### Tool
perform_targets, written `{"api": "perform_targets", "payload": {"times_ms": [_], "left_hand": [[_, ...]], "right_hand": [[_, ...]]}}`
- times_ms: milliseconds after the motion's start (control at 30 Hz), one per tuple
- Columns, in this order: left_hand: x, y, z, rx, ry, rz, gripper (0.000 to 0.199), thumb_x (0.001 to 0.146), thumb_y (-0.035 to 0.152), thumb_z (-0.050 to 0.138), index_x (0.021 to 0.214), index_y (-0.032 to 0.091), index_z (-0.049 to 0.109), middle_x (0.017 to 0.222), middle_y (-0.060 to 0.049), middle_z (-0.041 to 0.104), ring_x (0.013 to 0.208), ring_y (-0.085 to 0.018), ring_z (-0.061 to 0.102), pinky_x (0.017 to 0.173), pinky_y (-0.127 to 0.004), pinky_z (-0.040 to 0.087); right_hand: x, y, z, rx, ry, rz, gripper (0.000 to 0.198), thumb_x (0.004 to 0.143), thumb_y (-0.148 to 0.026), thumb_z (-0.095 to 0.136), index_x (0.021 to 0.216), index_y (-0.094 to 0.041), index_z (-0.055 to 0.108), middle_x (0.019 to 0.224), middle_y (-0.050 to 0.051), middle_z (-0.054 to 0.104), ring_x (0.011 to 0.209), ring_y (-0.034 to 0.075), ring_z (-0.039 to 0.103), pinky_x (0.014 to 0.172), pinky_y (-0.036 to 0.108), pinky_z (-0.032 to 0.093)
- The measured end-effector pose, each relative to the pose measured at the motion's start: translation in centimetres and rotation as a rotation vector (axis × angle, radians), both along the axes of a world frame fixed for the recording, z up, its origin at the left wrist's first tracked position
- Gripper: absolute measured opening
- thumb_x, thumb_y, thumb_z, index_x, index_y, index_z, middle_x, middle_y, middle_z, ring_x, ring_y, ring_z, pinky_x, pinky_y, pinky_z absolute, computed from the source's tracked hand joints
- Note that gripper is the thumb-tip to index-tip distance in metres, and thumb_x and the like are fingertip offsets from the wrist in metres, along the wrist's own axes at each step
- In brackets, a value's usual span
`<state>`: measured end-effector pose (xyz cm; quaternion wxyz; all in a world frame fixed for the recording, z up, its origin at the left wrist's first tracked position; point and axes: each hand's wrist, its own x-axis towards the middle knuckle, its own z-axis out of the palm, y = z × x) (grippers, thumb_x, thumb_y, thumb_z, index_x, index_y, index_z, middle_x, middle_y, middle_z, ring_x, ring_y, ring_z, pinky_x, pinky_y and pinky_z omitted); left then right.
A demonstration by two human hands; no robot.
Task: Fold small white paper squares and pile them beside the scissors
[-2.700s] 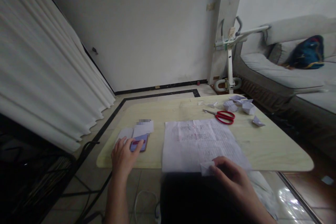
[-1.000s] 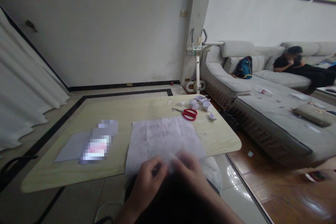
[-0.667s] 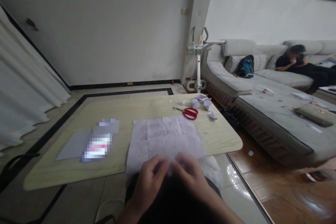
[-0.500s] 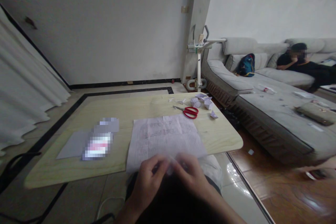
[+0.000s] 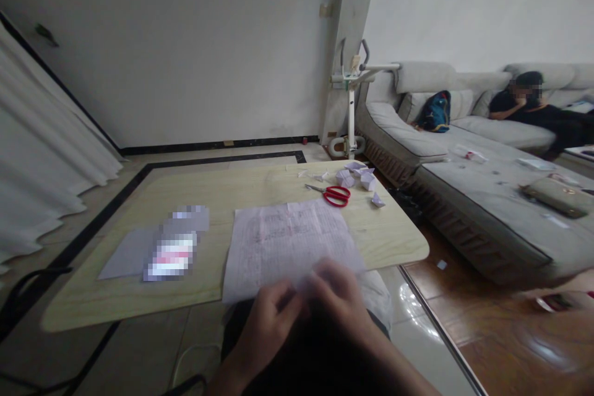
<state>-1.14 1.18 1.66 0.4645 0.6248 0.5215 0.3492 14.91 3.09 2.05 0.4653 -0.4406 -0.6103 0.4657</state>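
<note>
Both hands come together over the person's dark lap at the near edge of the pale wooden tabletop (image 5: pixel 260 180), with the small white paper (image 5: pixel 304 283) between their fingertips. The left hand (image 5: pixel 273 315) is narrow, thumb and forefinger closed on the paper's near side; the right hand (image 5: pixel 341 291) pinches it from the other side (motion blurs the fingers and the paper, so its folds cannot be made out). Just beyond, a large creased sheet (image 5: pixel 283 238) covered in print lies flat, reaching the tabletop's near edge. Past its far right corner rest scissors (image 5: pixel 327 191) with red handles, their blades pointing left. Behind them are small paper scraps (image 5: pixel 322 177) and, farther right, a cluster of folded paper pieces (image 5: pixel 368 181); a single folded piece (image 5: pixel 377 200) sits nearer, apart from these. On the left side, a bright pixelated rectangle (image 5: pixel 171 257) overlaps a plain white sheet (image 5: pixel 125 253). Well apart, on a grey sofa (image 5: pixel 501 198), another person (image 5: pixel 533 111) sits near a blue backpack (image 5: pixel 436 112).
</note>
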Motion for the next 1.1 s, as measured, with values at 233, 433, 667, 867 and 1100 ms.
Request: {"api": "perform_targets", "payload": {"times_ms": [233, 433, 667, 867, 1100], "left_hand": [[0.0, -0.3, -0.8, 0.037, 0.064, -0.021, 0.031, 0.094, 0.037, 0.053, 0.068, 0.020, 0.058, 0.062, 0.000, 0.063, 0.060, -0.016, 0.060, 0.056, -0.023, 0.043], [0.2, -0.6, -0.4, 0.037, 0.046, -0.042, 0.035, 0.093, 0.040, 0.051, 0.066, 0.020, 0.056, 0.061, 0.000, 0.061, 0.061, -0.016, 0.060, 0.060, -0.024, 0.045], [0.8, -0.4, 0.4, -0.032, 0.055, -0.064, 0.038, 0.092, 0.040, 0.049, 0.062, 0.019, 0.056, 0.059, 0.000, 0.060, 0.060, -0.016, 0.059, 0.060, -0.024, 0.043], [0.5, -0.5, -0.1, 0.009, 0.020, -0.004, 0.038, 0.095, 0.040, 0.047, 0.064, 0.020, 0.054, 0.059, 0.001, 0.059, 0.060, -0.015, 0.059, 0.060, -0.024, 0.044], [0.4, -0.4, -0.5, 0.023, -0.050, 0.025, 0.034, 0.094, 0.038, 0.048, 0.065, 0.020, 0.053, 0.061, 0.002, 0.057, 0.061, -0.015, 0.058, 0.059, -0.023, 0.045]], "right_hand": [[0.3, 0.4, -0.6, -0.095, 0.097, 0.013, 0.030, 0.083, -0.038, 0.062, 0.063, -0.019, 0.051, 0.060, -0.004, 0.048, 0.058, 0.012, 0.045, 0.056, 0.024, 0.038], [0.3, 0.6, -0.9, -0.122, 0.209, 0.047, 0.029, 0.081, -0.035, 0.062, 0.060, -0.020, 0.047, 0.057, -0.004, 0.046, 0.055, 0.011, 0.043, 0.052, 0.022, 0.037], [0.3, 0.7, -1.1, -0.134, 0.259, 0.010, 0.030, 0.082, -0.035, 0.061, 0.060, -0.020, 0.046, 0.056, -0.004, 0.046, 0.054, 0.011, 0.044, 0.049, 0.022, 0.037], [0.4, 0.8, -1.2, -0.145, 0.110, 0.049, 0.035, 0.088, -0.041, 0.058, 0.063, -0.019, 0.047, 0.059, -0.004, 0.045, 0.058, 0.012, 0.043, 0.054, 0.023, 0.037], [0.4, 0.2, -0.8, -0.042, -0.028, 0.056, 0.036, 0.091, -0.039, 0.054, 0.062, -0.020, 0.043, 0.060, -0.005, 0.039, 0.059, 0.011, 0.037, 0.056, 0.024, 0.033]]}}
